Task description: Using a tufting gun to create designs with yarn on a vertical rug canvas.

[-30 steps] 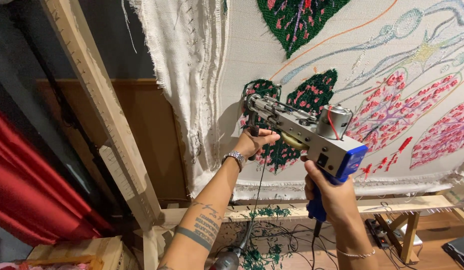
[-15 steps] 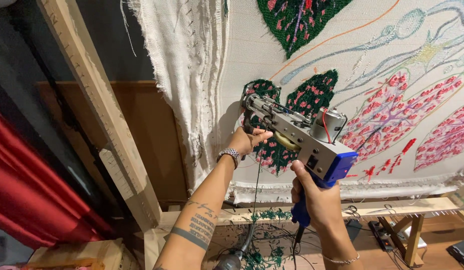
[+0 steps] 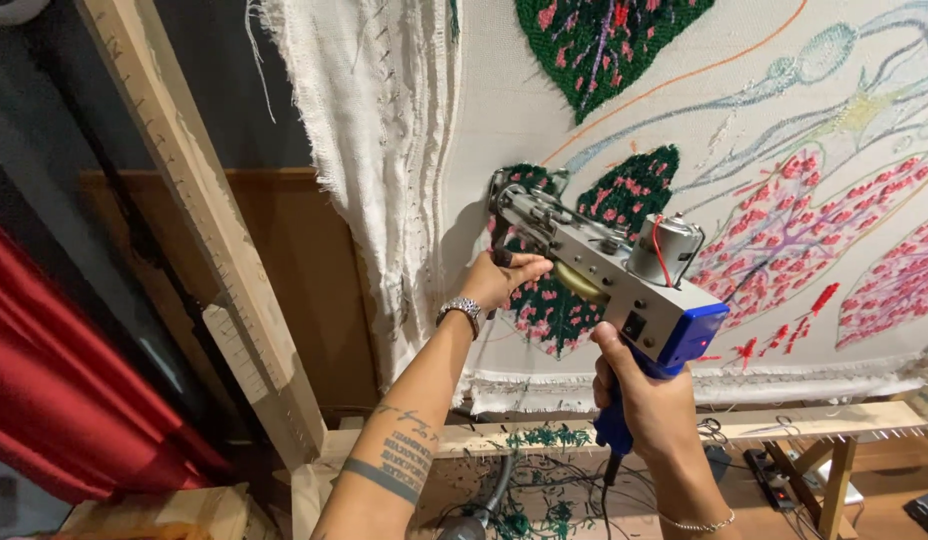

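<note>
1. My right hand [image 3: 639, 385] is closed around the blue grip of the tufting gun [image 3: 604, 262], low and near me on the right.
2. My left hand [image 3: 499, 280] is wrapped around the gun's front handle, close to the cloth [image 3: 684, 110]; a watch [image 3: 462, 312] sits on that wrist.
3. The gun slants up and to the left, its front end pressed against the cloth at the edge of a green leaf [image 3: 544, 300] dotted with pink.
4. A small silver motor [image 3: 664, 245] with a red wire sits on top of the gun, just above my right hand.
5. The cloth is stretched upright in front of me, with another green leaf [image 3: 594, 40] at the top and pink leaves [image 3: 814, 220] to the right.
6. Its loose, frayed edge [image 3: 374, 150] hangs in folds on the left.
7. A wooden beam [image 3: 204, 230] leans at a slant further left, with red drapery [image 3: 74, 400] beyond it.
8. Below the cloth runs a wooden rail [image 3: 524, 440]; green yarn scraps [image 3: 534, 437] lie on it and on the floor beneath.
</note>
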